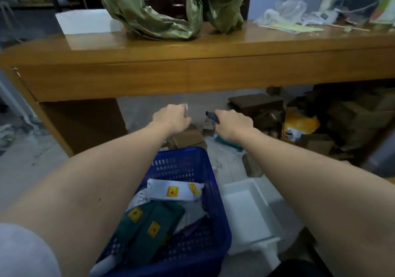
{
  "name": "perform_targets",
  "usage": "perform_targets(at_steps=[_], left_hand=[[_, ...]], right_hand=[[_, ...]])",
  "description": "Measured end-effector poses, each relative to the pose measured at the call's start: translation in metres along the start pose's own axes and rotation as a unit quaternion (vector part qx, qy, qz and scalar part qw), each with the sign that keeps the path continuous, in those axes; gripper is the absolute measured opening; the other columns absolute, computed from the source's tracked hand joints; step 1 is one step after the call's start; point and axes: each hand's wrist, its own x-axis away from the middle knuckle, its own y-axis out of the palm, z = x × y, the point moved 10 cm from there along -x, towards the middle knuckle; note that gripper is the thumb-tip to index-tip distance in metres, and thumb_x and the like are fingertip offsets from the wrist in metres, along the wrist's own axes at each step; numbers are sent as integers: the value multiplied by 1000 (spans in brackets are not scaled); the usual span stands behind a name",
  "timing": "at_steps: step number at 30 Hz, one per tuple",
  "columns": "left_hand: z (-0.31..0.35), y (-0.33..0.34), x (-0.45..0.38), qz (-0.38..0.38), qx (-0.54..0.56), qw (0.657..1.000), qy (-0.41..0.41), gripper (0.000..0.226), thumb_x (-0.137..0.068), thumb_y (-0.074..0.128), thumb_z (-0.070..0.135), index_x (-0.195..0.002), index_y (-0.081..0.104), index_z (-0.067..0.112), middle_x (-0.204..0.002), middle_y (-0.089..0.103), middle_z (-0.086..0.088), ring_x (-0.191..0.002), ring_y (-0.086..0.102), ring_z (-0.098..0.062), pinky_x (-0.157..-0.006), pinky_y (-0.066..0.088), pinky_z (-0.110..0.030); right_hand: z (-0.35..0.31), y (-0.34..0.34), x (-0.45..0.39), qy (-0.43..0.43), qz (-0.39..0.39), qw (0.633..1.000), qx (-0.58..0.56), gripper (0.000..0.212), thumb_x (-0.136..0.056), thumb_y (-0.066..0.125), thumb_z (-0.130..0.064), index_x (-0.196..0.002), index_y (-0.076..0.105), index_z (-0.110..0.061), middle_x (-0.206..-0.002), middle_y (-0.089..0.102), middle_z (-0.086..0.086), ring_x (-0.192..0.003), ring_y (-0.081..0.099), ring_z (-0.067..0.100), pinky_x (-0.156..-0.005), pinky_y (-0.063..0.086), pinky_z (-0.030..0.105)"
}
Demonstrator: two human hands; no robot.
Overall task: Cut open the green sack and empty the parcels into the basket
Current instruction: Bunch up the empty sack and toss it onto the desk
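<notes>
The green sack [171,9] lies crumpled and limp on the wooden table [192,71]. Below me stands the blue basket [179,163], holding a white parcel [175,191] and dark green parcels [149,223] with yellow stickers. Both arms reach out over the basket toward the space under the table. My left hand [171,118] is closed on the edge of something thin and translucent, hard to make out. My right hand [233,125] grips a small dark cutter [211,116] whose tip points at the left hand.
A white plastic tray [250,212] sits on the floor right of the basket. Brown cardboard boxes [186,137] lie just beyond the basket, with more boxes and a yellow bag [299,125] under the table at right. Plastic bags and papers [288,18] clutter the table's right end.
</notes>
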Motion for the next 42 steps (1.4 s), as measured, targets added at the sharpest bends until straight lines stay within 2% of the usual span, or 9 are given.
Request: perform_targets(at_steps=[9, 13, 16, 21, 25, 30, 35, 38, 42], left_hand=[[60, 102, -9, -91, 72, 988, 99, 8, -94, 49, 30, -98, 54, 26, -101, 63, -1, -90, 59, -25, -75, 48, -38], [96, 144, -13, -121, 110, 974, 159, 13, -92, 56, 30, -104, 56, 24, -87, 60, 6, -83, 57, -18, -70, 44, -34], [114, 171, -16, -139, 138, 964, 177, 15, -92, 57, 26, -106, 58, 21, -81, 58, 7, -81, 56, -17, -73, 47, -38], [128, 218, -27, -156, 134, 959, 197, 19, -97, 54, 25, -112, 62, 16, -101, 64, -6, -90, 57, -24, -76, 47, -38], [132, 256, -37, -176, 132, 953, 207, 20, -97, 53, 21, -113, 64, 17, -107, 64, -7, -90, 54, -20, -77, 44, -34], [134, 310, -43, -218, 59, 950, 216, 16, -98, 49, 23, -108, 61, 19, -106, 61, -7, -98, 57, -27, -76, 46, -38], [135, 362, -45, -232, -42, 943, 233, 21, -100, 44, 23, -109, 60, 13, -109, 59, -10, -102, 57, -29, -53, 21, -30], [133, 388, -50, -213, -144, 933, 253, 21, -101, 40, 27, -107, 58, 19, -110, 62, -7, -99, 59, -28, -60, 26, -29], [131, 423, -52, -255, -202, 914, 244, 18, -101, 40, 21, -111, 55, 22, -113, 59, -6, -99, 59, -25, -69, 32, -34]], right_hand=[[74, 78, 8, 54, -60, 997, -3, 31, -93, 45, -20, -122, 55, -21, -121, 61, 9, -108, 60, 32, -77, 44, 37], [98, 112, 2, 70, -87, 994, -3, 30, -95, 44, -19, -124, 53, -19, -111, 59, 8, -94, 57, 28, -72, 42, 34], [115, 138, -4, 71, -103, 992, -8, 32, -94, 43, -19, -124, 54, -19, -115, 60, 8, -102, 59, 29, -74, 42, 34], [142, 189, -12, 74, -141, 987, -25, 31, -93, 41, -17, -120, 55, -18, -116, 59, 9, -103, 58, 30, -73, 43, 35], [157, 228, -16, 84, -166, 982, -40, 38, -95, 42, -19, -131, 53, -19, -121, 59, 8, -109, 58, 30, -74, 42, 34], [169, 275, -15, 93, -197, 973, -75, 34, -94, 44, -18, -126, 55, -18, -121, 60, 7, -108, 59, 28, -74, 40, 32], [185, 318, -9, 110, -230, 964, -75, 28, -95, 44, -18, -121, 57, -16, -116, 60, 8, -100, 59, 27, -74, 40, 32], [195, 344, -7, 125, -241, 959, -76, 29, -97, 42, -18, -122, 56, -15, -115, 61, 9, -87, 53, 25, -72, 41, 32], [204, 368, -3, 131, -254, 955, -72, 29, -97, 42, -18, -123, 56, -15, -114, 61, 9, -87, 52, 25, -72, 40, 32]])
